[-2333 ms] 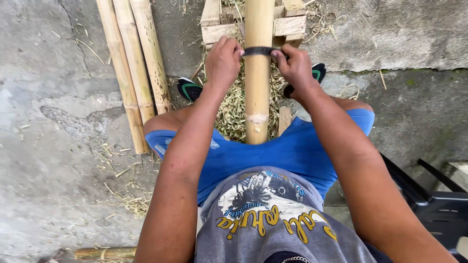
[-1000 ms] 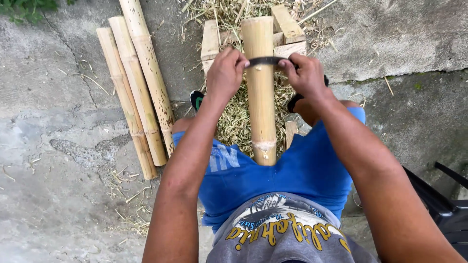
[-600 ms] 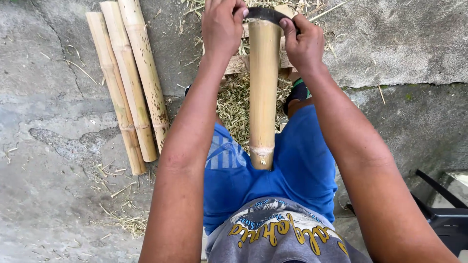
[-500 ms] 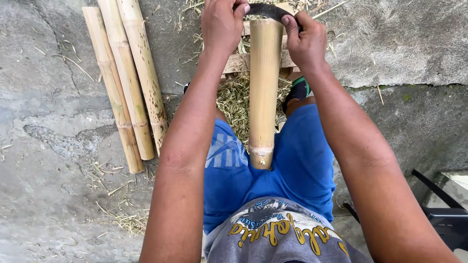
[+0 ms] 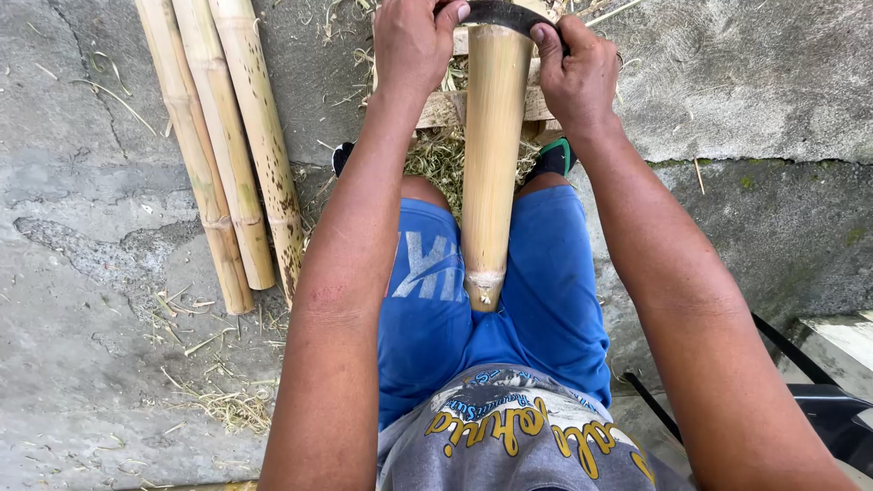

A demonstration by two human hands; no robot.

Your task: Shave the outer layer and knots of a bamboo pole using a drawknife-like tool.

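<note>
Left hand (image 5: 414, 45): fingers closed on one end of the dark curved blade (image 5: 500, 13).
Right hand (image 5: 573, 68): fingers gripping the other end.
Bamboo pole (image 5: 491, 155): under the blade, running down between the knees.
Floor: three bamboo poles (image 5: 227, 155) alongside, left.

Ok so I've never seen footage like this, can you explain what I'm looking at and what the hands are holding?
This is one picture from a camera worn on a person's head, looking down at their own lap and arms. The left hand and right hand each grip one end of a dark curved blade laid across the top of a bamboo pole that slants down between the knees. Three more bamboo poles lie side by side on the concrete ground, with dry shavings scattered about.
</note>
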